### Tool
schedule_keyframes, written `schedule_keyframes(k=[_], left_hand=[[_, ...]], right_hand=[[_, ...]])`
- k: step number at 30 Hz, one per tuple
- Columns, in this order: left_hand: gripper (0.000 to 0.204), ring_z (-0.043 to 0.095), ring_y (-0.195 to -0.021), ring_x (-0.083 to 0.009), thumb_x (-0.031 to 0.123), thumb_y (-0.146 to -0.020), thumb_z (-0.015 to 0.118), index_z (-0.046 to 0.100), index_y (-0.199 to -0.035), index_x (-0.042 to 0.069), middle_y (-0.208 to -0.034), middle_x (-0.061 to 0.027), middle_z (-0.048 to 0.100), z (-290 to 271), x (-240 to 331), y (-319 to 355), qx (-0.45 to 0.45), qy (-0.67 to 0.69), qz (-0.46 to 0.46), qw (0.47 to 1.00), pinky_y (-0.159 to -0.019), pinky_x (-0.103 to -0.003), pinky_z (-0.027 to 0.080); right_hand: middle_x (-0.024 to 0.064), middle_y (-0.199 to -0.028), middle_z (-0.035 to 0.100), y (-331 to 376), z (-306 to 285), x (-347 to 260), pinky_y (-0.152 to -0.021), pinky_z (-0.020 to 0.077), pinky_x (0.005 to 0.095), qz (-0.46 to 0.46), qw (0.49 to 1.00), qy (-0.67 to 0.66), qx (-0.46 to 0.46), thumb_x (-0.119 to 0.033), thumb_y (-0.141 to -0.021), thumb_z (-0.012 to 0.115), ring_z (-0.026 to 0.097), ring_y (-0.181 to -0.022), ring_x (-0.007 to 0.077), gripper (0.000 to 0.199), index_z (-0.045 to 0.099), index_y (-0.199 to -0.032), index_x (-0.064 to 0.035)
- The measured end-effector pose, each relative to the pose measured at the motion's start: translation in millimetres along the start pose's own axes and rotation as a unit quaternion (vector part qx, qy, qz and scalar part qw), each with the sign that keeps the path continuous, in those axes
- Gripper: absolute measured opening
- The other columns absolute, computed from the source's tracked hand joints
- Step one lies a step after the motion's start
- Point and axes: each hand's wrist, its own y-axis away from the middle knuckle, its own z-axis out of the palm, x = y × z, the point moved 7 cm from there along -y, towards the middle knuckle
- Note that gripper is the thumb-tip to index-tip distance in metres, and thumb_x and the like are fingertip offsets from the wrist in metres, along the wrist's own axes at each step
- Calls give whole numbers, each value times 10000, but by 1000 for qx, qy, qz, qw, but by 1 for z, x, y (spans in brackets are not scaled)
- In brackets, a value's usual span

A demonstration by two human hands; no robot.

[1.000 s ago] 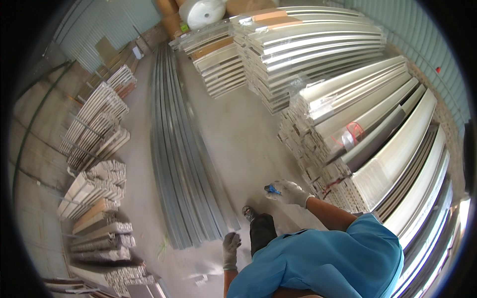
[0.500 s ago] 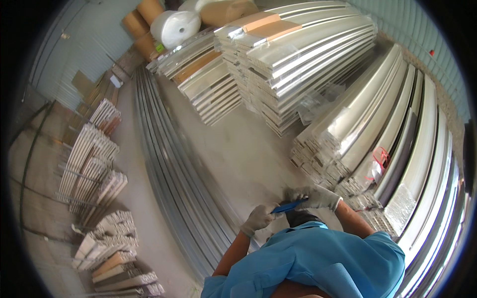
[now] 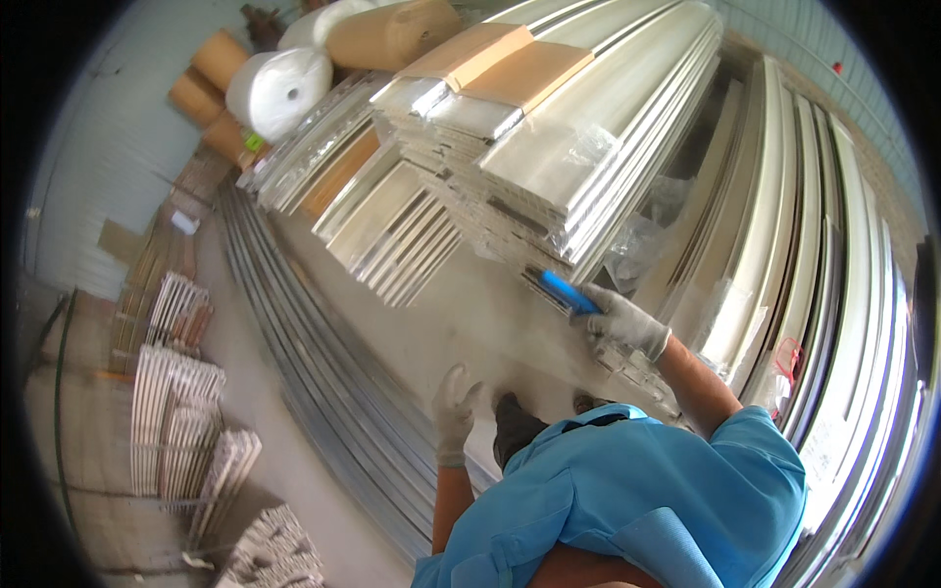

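Note:
A blue brush with a dark, bristle-like underside is in my right hand. The gloved fingers wrap round one end of it, and it points away to the left, in front of a tall stack of long pale panels. Its dark side is partly blurred. My left hand, also gloved, is raised over the floor beside long grey metal bars. Its fingers are apart, and nothing shows in them.
More long pale profiles lie along the right. Cardboard sheets rest on the tall stack. Rolls of white wrap and brown paper are at the back left. Bundled strips stand on the left.
My left hand has let go of the brush and moved left. My right hand has carried the brush forward, toward the tall stack. The view has shifted.

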Motion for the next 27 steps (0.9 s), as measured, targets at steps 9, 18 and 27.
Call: schedule_keyframes(k=[9, 18, 27], left_hand=[[545, 627, -1152, -239, 132, -896, 788, 562, -1355, -54, -1285, -154, 624, 5, -16, -247, -252, 308, -56, 916, -1016, -327, 506], [886, 528, -1339, -391, 623, -809, 760, 507, -1453, 69, -1422, -178, 594, 233, 194, -432, -376, -233, 386, 810, -1140, -409, 423], [666, 654, -1092, -290, 694, -797, 684, 690, -1218, 178, -1120, -95, 719, 307, 196, -472, -471, -478, 480, 565, -1007, -492, 429]], right_hand=[[41, -1139, 646, -87, -16, -39, -670, 467, 206, -58, 931, -250, 260, -132, -1008, 611, 568, -795, 54, 568, 403, -1531, -58], [25, -937, 662, -78, -44, -42, -543, 430, 188, -39, 851, -235, 469, -204, -1038, 605, 526, -636, 34, 498, 459, -1476, -20], [29, -997, 661, -90, -54, -40, -577, 457, 200, -78, 789, -298, 531, -225, -1016, 647, 553, -695, 51, 580, 413, -1510, -30]])
